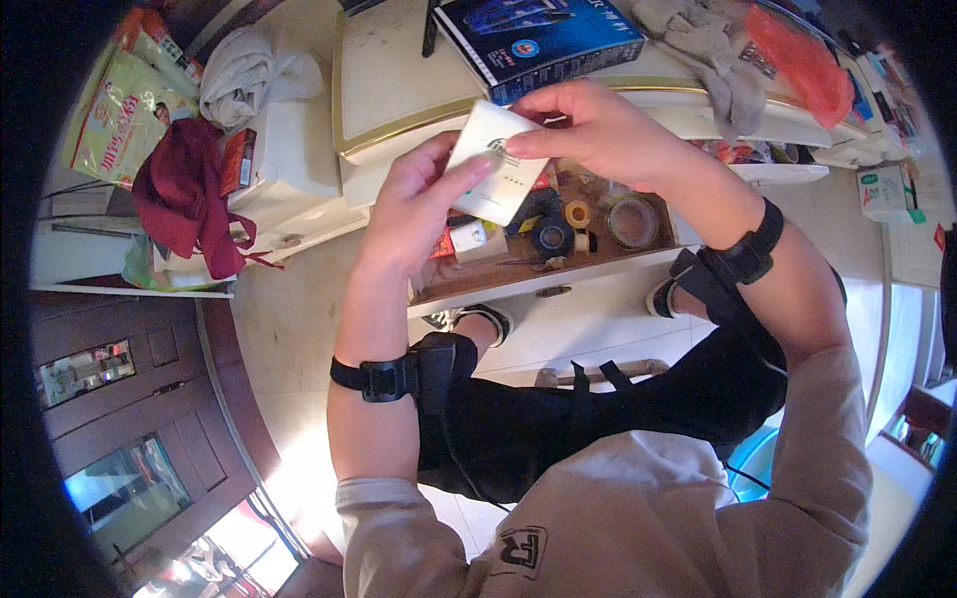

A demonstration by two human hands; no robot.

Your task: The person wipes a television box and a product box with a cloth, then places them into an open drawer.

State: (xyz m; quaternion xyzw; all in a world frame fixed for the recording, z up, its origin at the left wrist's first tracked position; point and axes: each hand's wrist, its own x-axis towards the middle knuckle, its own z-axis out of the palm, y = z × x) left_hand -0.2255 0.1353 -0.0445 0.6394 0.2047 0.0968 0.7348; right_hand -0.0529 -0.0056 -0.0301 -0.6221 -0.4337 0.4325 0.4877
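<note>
A flat white packet or small box [495,182] with printing on its face is held between both my hands. My left hand [419,198] grips its left side, the thumb pressed on the printed face. At its upper right edge, my right hand [587,131] pinches the packet between thumb and fingers. Below it, an open wooden drawer [478,288] holds several rolls of tape, among them a black roll [552,236], a small yellow roll [577,214] and a large clear roll [632,222]. A white cylindrical item [469,236] lies at the drawer's left.
A blue printed box [538,45] rests on the cream cabinet top [396,82]. Grey cloth [703,60] and a red plastic bag [804,63] lie to its right. On the left are a maroon cloth bag [191,198], a white cloth [250,75] and a food packet [127,119].
</note>
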